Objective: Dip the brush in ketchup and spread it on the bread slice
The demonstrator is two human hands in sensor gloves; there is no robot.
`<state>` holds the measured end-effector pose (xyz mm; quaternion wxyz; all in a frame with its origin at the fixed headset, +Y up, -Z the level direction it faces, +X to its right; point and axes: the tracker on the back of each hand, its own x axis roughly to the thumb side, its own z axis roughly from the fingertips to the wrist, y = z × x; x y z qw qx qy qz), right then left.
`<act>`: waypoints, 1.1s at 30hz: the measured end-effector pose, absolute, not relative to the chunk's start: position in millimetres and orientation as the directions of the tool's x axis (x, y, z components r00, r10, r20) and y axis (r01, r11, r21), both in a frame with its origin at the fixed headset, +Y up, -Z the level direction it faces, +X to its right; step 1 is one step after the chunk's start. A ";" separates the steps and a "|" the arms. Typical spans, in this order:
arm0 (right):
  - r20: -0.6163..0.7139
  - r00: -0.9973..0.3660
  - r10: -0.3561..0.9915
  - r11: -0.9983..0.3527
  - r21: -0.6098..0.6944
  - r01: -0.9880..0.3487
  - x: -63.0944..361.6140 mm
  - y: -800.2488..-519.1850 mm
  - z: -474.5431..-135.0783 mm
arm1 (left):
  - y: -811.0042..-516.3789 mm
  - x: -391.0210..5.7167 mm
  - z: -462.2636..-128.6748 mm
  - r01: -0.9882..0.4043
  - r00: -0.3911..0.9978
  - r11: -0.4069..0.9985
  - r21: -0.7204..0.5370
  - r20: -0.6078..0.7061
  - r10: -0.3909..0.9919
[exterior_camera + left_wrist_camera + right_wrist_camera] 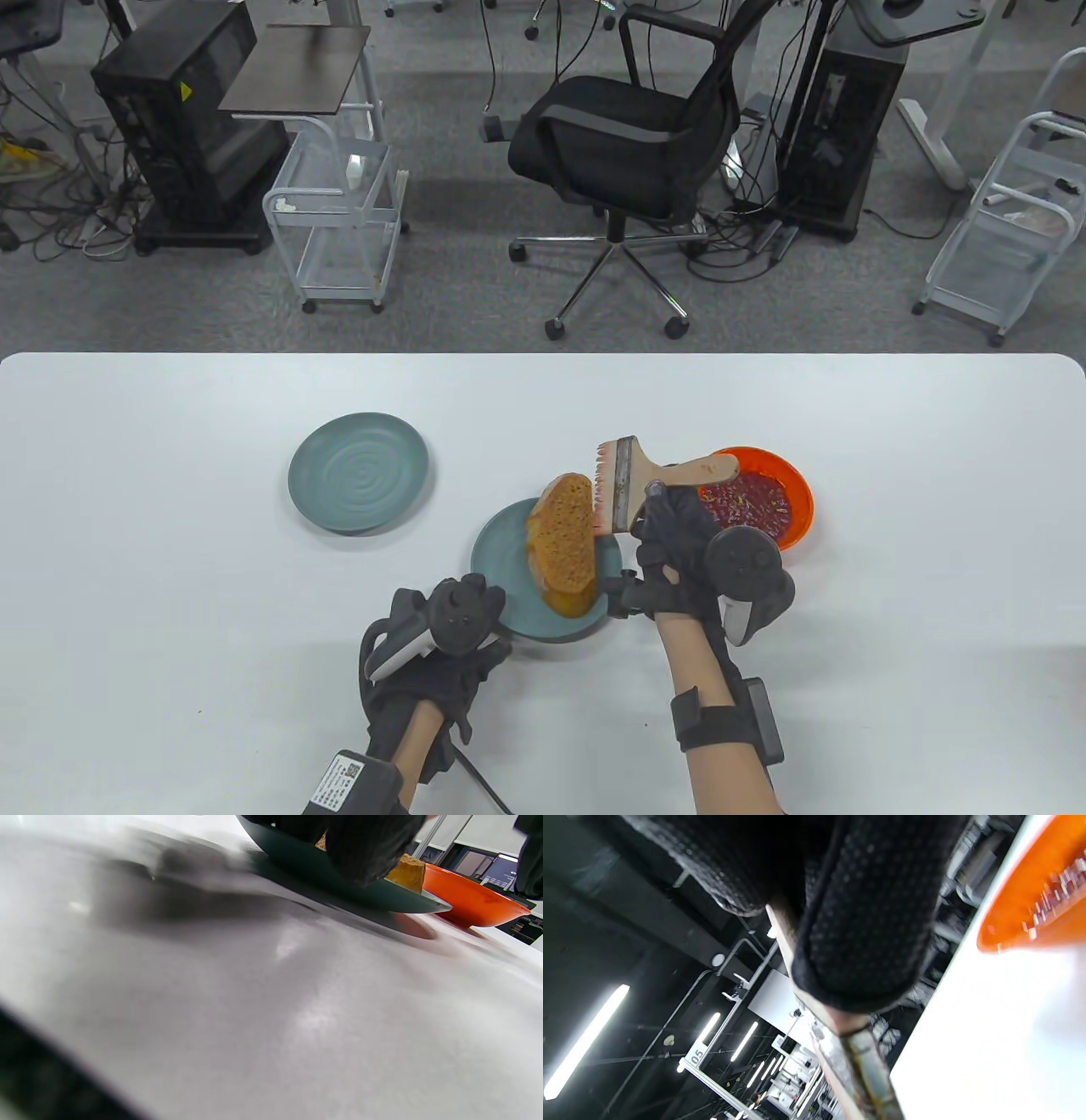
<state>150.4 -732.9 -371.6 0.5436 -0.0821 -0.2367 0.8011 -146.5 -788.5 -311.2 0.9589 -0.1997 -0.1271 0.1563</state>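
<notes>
Right hand (679,543) is gripping the wooden handle of a flat paintbrush (632,488), fingers wrapped closed around it; the brush's long axis is running roughly left–right in the table view, reddened bristles pointing left toward the bread slice (562,536). The bread is lying on a teal plate (501,560) just left of the grip, its own long axis running near-to-far, so the bristle edge is sitting beside, possibly touching, its right margin; contact cannot be confirmed. The orange ketchup bowl (793,497) is standing on the bench (891,594) behind the right hand. Left hand (441,645) is resting at the plate's near-left rim, seemingly steadying it; whether its fingers are gripping the rim cannot be told. A second teal plate (358,472) is lying well apart.
</notes>
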 end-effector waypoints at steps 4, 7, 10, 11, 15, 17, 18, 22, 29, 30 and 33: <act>0.088 -0.372 0.924 -0.315 -0.373 -0.873 130.2 -746.2 -375.5 | -788.5 -146.7 -311.2 -0.248 0.918 0.871 -0.425 0.184 0.351; 0.065 -0.363 0.929 -0.311 -0.394 -0.865 127.2 -746.7 -373.7 | -789.2 -147.4 -310.7 -0.251 0.916 0.869 -0.426 0.186 0.355; 0.102 -0.484 0.869 -0.378 -0.493 -0.784 136.4 -737.1 -370.1 | -789.5 -148.2 -310.2 -0.246 0.916 0.870 -0.427 0.191 0.352; 0.111 -0.539 0.835 -0.413 -0.520 -0.747 140.4 -733.4 -369.1 | -789.5 -148.3 -310.2 -0.245 0.916 0.870 -0.427 0.192 0.352; 0.118 -0.417 0.901 -0.328 -0.445 -0.833 136.1 -736.5 -371.2 | -789.3 -147.5 -310.1 -0.244 0.918 0.870 -0.428 0.189 0.350; 0.097 -0.338 0.936 -0.277 -0.389 -0.879 127.1 -743.9 -373.0 | -789.4 -146.6 -309.9 -0.245 0.918 0.870 -0.428 0.185 0.349; 0.076 -0.329 0.941 -0.281 -0.366 -0.887 122.9 -747.5 -373.8 | -789.6 -146.6 -309.8 -0.243 0.919 0.870 -0.428 0.186 0.348; 0.035 -0.368 0.929 -0.326 -0.396 -0.859 124.8 -748.7 -373.2 | -790.3 -149.2 -309.7 -0.255 0.913 0.863 -0.437 0.186 0.364; 0.093 -0.426 0.900 -0.329 -0.495 -0.804 145.2 -730.9 -369.4 | -791.0 -148.9 -309.6 -0.258 0.911 0.859 -0.443 0.185 0.369; 0.078 -0.367 0.927 -0.293 -0.461 -0.838 140.6 -734.4 -369.7 | -791.1 -148.5 -309.7 -0.259 0.911 0.858 -0.444 0.184 0.370; 0.012 -0.301 0.954 -0.272 -0.391 -0.879 123.1 -745.1 -371.8 | -792.1 -148.7 -309.2 -0.263 0.909 0.856 -0.445 0.184 0.375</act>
